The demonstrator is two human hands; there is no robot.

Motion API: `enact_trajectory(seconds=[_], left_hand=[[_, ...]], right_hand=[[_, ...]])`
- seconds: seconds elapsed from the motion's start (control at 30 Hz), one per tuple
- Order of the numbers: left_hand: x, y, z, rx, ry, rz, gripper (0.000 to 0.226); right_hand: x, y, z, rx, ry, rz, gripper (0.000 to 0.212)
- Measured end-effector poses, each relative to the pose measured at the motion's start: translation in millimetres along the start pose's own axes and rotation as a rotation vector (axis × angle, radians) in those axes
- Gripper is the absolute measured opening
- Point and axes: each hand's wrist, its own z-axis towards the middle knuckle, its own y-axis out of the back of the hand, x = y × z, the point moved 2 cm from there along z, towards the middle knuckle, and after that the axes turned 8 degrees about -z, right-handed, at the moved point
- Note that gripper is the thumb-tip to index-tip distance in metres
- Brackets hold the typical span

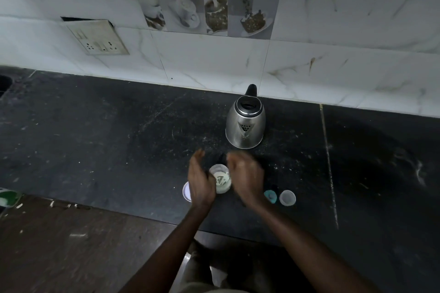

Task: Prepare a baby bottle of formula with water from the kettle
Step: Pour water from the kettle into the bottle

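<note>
Left hand: blurred; palm against the bottle's left side, grip not discernible.
Right hand: blurred; beside the bottle's right side, whether its grip has closed cannot be told.
Bottle: open, upright on the dark worktop, pale contents inside, between both hands.
Step in hand: probably steadying the bottle; hold it upright, mouth unobstructed.
Nearby: white lid at left; teal piece and clear cap at right.
Kettle: behind, spout toward the bottle, path unobstructed.

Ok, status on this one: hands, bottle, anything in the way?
Both hands, left and right, open, flanking the uncapped bottle, motion-blurred. Kettle behind, lid shut. Teal nipple ring and clear cap right. Nothing blocking.
</note>
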Motion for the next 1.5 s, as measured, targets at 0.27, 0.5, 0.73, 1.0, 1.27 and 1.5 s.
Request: enact_trajectory(seconds=[0.27, 0.5, 0.73, 1.0, 1.27, 1.5], left_hand=[[-96.9, -75.8, 120.6, 0.295, 0.170, -0.167, 0.071], [-86.2, -94.2, 165.8, 0.545, 0.312, -0.274, 0.023], [-70.1, -78.1, 110.6, 0.528, 0.291, -0.375, 0.090], [-48.3, -68.6, 54.9, 0.544, 0.086, -0.260, 0.103], [-54.4, -46.7, 29.8, 0.563, -0.055, -0.249, 0.108], [-53.2, -41.8, 19.0, 0.554, -0.101, -0.221, 0.110]], right_hand=[[-55.7, 49.7, 221.5, 0.169, -0.596, 0.350, 0.057], [-56.5, 19.8, 235.1, 0.502, -0.648, 0.861, 0.052], [-58.1, 56.4, 155.7, 0.360, -0.407, 1.008, 0.028], [-66.0, 72.6, 81.2, 0.216, -0.283, 1.002, 0.034], [-67.4, 77.0, 45.2, 0.156, -0.212, 0.999, 0.039], [-69.4, 73.4, 34.1, 0.116, -0.126, 0.917, 0.049]])
